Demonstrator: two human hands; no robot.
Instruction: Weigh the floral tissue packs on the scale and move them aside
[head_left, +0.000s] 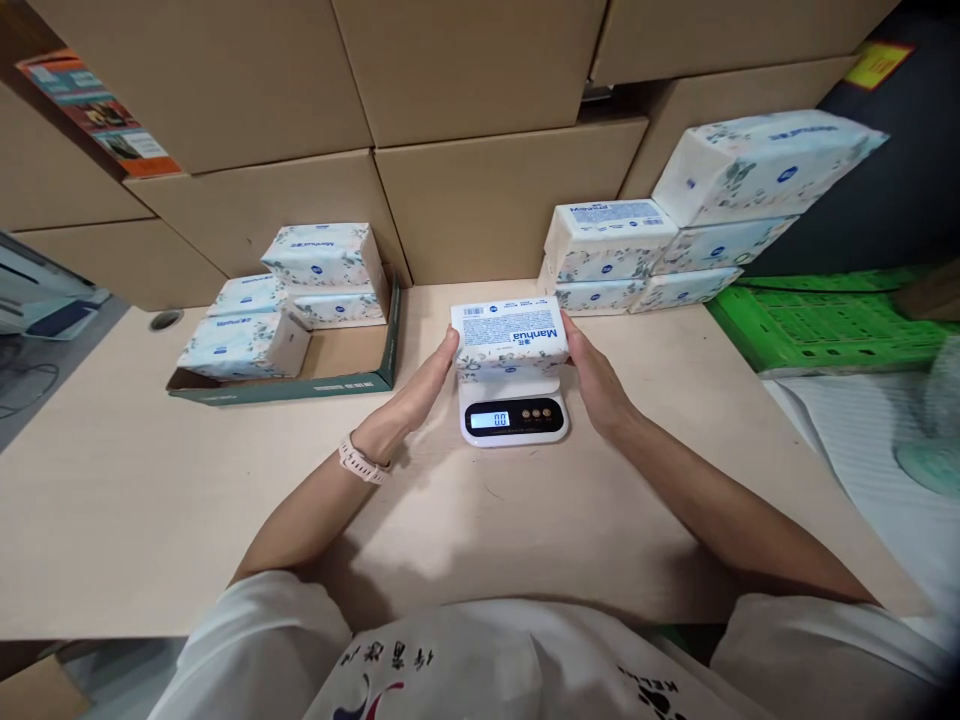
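Observation:
Between my two hands is a white and blue tissue pack (511,335) printed "Manhua", held at its two ends over the platform of a white digital kitchen scale (514,418). The lit display reads 0.0; whether the pack touches the platform cannot be made out. My left hand (424,385) presses the pack's left end, with a pale pink band on the wrist. My right hand (600,385) presses the right end. Both hands are closed on the pack, their fingertips partly hidden behind it.
At left, a shallow dark green carton tray (345,383) holds several tissue packs. More packs (600,245) are stacked at the back right. Cardboard boxes (480,205) form a wall behind the table (465,540). A green plastic crate (810,320) lies beyond the right edge.

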